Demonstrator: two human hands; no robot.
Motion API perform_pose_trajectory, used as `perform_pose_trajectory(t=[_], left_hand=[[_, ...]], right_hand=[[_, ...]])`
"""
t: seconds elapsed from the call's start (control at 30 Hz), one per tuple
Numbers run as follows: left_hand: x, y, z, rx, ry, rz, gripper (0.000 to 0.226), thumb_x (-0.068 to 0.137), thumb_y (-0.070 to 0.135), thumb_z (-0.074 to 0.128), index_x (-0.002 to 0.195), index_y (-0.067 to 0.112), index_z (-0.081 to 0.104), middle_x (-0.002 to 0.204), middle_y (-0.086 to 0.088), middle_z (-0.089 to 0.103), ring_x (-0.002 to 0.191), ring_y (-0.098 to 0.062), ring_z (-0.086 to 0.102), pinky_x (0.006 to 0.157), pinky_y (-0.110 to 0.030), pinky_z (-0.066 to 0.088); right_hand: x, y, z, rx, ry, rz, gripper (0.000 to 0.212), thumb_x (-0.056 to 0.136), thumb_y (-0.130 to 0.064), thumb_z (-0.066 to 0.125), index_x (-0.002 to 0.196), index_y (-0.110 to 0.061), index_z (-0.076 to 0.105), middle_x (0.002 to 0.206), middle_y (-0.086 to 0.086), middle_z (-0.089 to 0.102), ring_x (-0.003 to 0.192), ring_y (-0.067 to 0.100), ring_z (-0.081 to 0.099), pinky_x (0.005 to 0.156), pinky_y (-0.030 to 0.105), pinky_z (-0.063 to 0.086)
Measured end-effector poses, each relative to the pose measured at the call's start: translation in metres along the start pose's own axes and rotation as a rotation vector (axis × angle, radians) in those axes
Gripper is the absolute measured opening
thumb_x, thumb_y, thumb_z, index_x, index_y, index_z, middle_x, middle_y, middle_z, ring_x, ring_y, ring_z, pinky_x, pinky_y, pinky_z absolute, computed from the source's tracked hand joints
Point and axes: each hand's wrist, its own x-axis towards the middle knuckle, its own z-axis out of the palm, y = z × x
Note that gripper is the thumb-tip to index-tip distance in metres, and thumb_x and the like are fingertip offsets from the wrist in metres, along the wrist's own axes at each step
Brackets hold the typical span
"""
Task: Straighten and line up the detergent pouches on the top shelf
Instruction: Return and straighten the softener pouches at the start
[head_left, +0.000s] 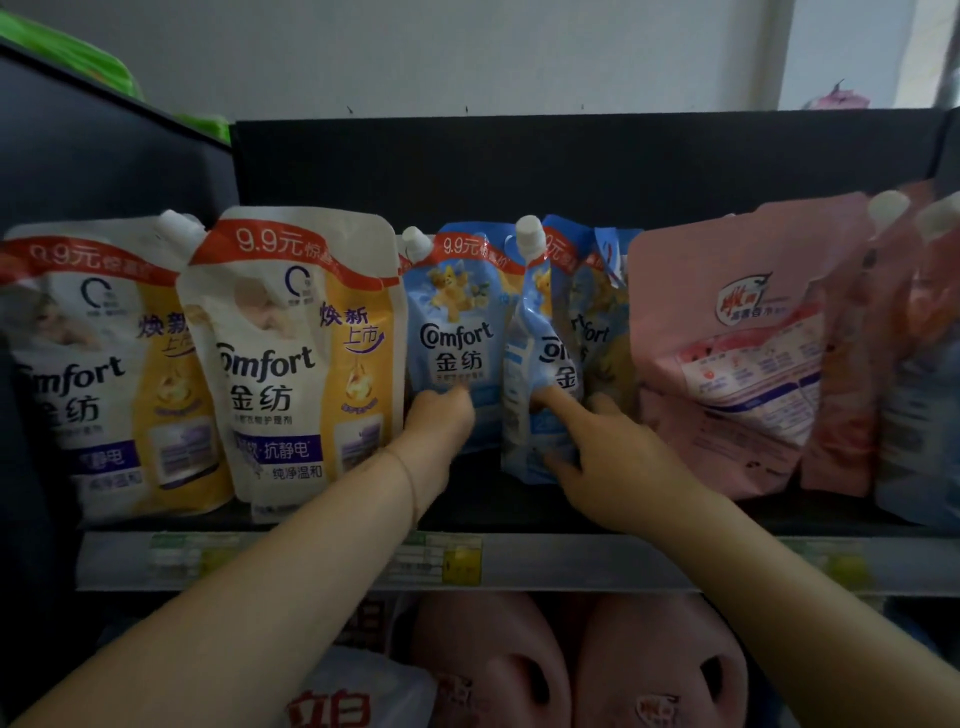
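Head view shows the right hand (597, 447) pinching the twisted blue pouch (540, 364), turned edge-on beside the front-facing one (457, 332), which the left hand (439, 421) presses, fingers curled.

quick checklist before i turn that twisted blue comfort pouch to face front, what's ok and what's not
1. Left hand steadies the front-facing blue pouch: ok.
2. Right hand on the twisted blue pouch: ok, fingers touching; firm grip cannot tell.
3. Twisted pouch facing front: not ok, turned sideways and creased.
4. Room on its right: not ok, the pink pouch sits close.
5. White-and-yellow pouches upright: ok.
6. Shelf edge clearance: cannot tell.
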Motion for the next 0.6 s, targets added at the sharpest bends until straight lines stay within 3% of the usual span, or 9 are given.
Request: perform_pose_trajectory(t=[0.1,0.17,0.27,0.33,0.37,0.4,0.47,0.5,0.6], left_hand=[[-0.016,-0.007,-0.011,0.013,-0.105,0.147,0.060,0.092,0.056,0.046,0.134,0.013,0.046,0.126,0.005,0.048,0.117,-0.022,0.047,0.097,-0.029,0.036],[-0.027,-0.005,-0.017,0.011,-0.121,0.229,0.061,0.090,0.058,0.047,0.130,0.012,0.045,0.122,0.005,0.049,0.111,-0.017,0.047,0.087,-0.027,0.033],[-0.038,-0.004,-0.018,-0.008,-0.134,0.365,0.057,0.089,0.043,0.061,0.128,0.008,0.040,0.123,0.000,0.054,0.109,-0.018,0.054,0.081,-0.026,0.043],[-0.040,-0.002,-0.016,0.004,-0.095,0.435,0.049,0.089,0.029,0.065,0.123,0.009,0.037,0.112,0.005,0.052,0.109,-0.017,0.055,0.074,-0.013,0.044],[-0.040,-0.002,-0.016,0.016,-0.058,0.473,0.048,0.089,0.024,0.065,0.123,0.011,0.035,0.111,0.007,0.048,0.109,-0.013,0.052,0.074,-0.007,0.043],[-0.042,-0.002,-0.017,0.047,-0.023,0.530,0.054,0.088,0.020,0.066,0.128,0.010,0.032,0.115,0.007,0.044,0.112,-0.010,0.047,0.081,-0.005,0.041],[-0.041,-0.007,-0.018,0.117,0.024,0.668,0.069,0.085,0.013,0.069,0.137,0.011,0.024,0.132,0.001,0.038,0.124,-0.009,0.038,0.104,-0.019,0.036],[-0.042,-0.010,-0.019,0.168,0.022,0.734,0.075,0.082,0.009,0.070,0.139,0.013,0.021,0.138,-0.002,0.034,0.128,-0.007,0.033,0.109,-0.023,0.032],[-0.046,-0.016,-0.021,0.526,0.029,0.859,0.087,0.077,0.006,0.072,0.141,0.022,0.017,0.148,-0.007,0.014,0.134,-0.010,0.017,0.114,-0.030,0.026]], right_hand=[[0.006,-0.011,0.005,0.085,-0.102,-0.057,0.054,0.092,-0.027,0.056,0.134,-0.036,0.023,0.119,0.010,0.050,0.089,0.028,0.058,0.069,0.035,0.051],[0.009,-0.019,0.010,0.079,-0.170,-0.123,0.063,0.092,-0.024,0.056,0.142,-0.034,0.019,0.123,0.013,0.051,0.083,0.025,0.058,0.061,0.030,0.049],[0.011,-0.025,0.012,0.225,-0.254,-0.203,0.068,0.093,-0.022,0.057,0.148,-0.029,0.018,0.129,0.008,0.053,0.090,0.019,0.057,0.068,0.021,0.045],[0.009,-0.024,0.009,0.320,-0.269,-0.243,0.059,0.091,-0.021,0.059,0.144,-0.027,0.032,0.132,0.000,0.055,0.109,0.017,0.056,0.087,0.029,0.049],[0.009,-0.021,0.006,0.318,-0.182,-0.233,0.050,0.090,-0.018,0.059,0.136,-0.028,0.043,0.127,-0.002,0.058,0.109,0.018,0.058,0.088,0.036,0.051],[0.009,-0.016,0.002,0.300,-0.045,-0.185,0.042,0.088,-0.016,0.059,0.128,-0.028,0.050,0.119,-0.002,0.063,0.104,0.019,0.061,0.085,0.041,0.053],[0.010,-0.007,-0.006,0.250,0.169,-0.027,0.034,0.088,-0.016,0.060,0.120,-0.021,0.051,0.110,0.002,0.066,0.096,0.022,0.064,0.079,0.040,0.054],[0.011,-0.005,-0.009,0.232,0.160,0.047,0.038,0.088,-0.019,0.062,0.123,-0.018,0.046,0.112,0.006,0.065,0.097,0.024,0.064,0.079,0.037,0.053],[0.018,-0.009,-0.010,0.265,-0.177,0.203,0.083,0.089,-0.028,0.065,0.148,-0.014,0.008,0.134,0.014,0.053,0.113,0.028,0.058,0.091,0.033,0.047]])
